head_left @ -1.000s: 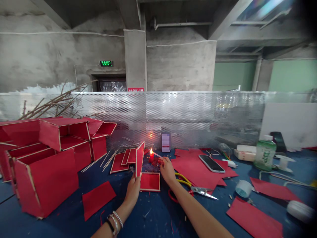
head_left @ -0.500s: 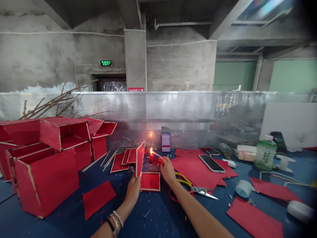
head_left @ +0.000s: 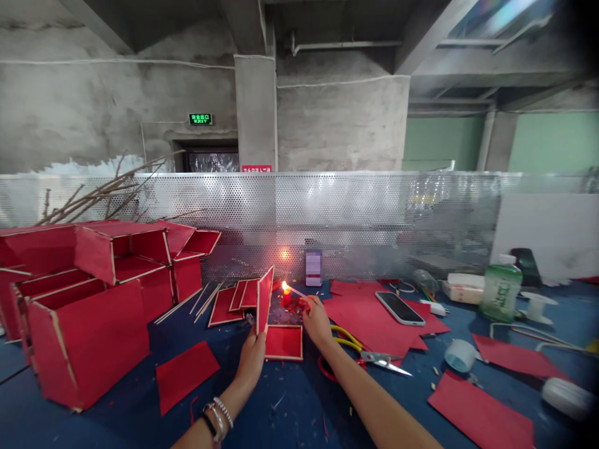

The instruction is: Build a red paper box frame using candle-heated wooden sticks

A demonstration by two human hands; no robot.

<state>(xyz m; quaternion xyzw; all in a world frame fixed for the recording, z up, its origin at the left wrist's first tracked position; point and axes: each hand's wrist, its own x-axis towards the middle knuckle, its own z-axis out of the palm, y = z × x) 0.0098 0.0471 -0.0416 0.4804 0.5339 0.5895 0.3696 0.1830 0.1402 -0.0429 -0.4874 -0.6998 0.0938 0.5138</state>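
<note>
My left hand [head_left: 253, 355], a bracelet-covered wrist below it, grips a red panel [head_left: 264, 299] with pale stick edging, held upright and tilted. In my right hand [head_left: 317, 321] is a thin whitish stick [head_left: 296, 291], its tip at the flame of a lit red candle [head_left: 287, 297]. Between my hands a red framed panel [head_left: 284, 342] lies flat on the table. Several more framed panels [head_left: 227, 307] lie behind my left hand. Scissors with yellow and red handles [head_left: 362, 357] rest beside my right forearm.
Red boxes [head_left: 93, 343] are stacked at the left, near loose thin sticks [head_left: 206, 304]. Red paper sheets [head_left: 365, 324] with a phone [head_left: 400, 308] on top lie right. Another phone [head_left: 313, 268] stands against the perforated metal screen [head_left: 346, 206]. A green bottle [head_left: 500, 290] stands farther right.
The candle flame leans slightly more to the left. Both hands, the panel and the stick stay practically where they were.
</note>
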